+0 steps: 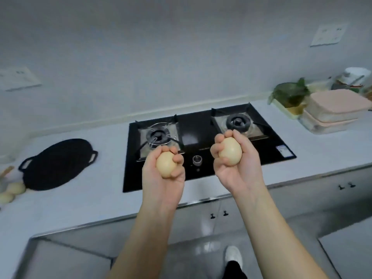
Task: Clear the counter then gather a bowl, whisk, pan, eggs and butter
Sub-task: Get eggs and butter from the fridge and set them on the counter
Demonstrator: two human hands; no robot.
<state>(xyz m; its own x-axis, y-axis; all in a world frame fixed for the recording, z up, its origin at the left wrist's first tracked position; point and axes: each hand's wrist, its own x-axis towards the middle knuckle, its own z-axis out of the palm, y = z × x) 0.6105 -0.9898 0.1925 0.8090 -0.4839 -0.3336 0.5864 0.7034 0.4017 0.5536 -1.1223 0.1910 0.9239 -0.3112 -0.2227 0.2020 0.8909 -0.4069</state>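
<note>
At frame centre, above the hob (194, 119), the left hand (161, 178) curls its fingers round a first egg (166, 165); the right hand (238, 168) clasps a second egg (230, 151); the black pan (57, 164) lies centre-left.

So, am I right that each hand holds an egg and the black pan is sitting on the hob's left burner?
Not quite. The left hand grips one egg, the right hand the other egg, but the head view shows the black pan on the counter left of the hob, not on it.
</note>
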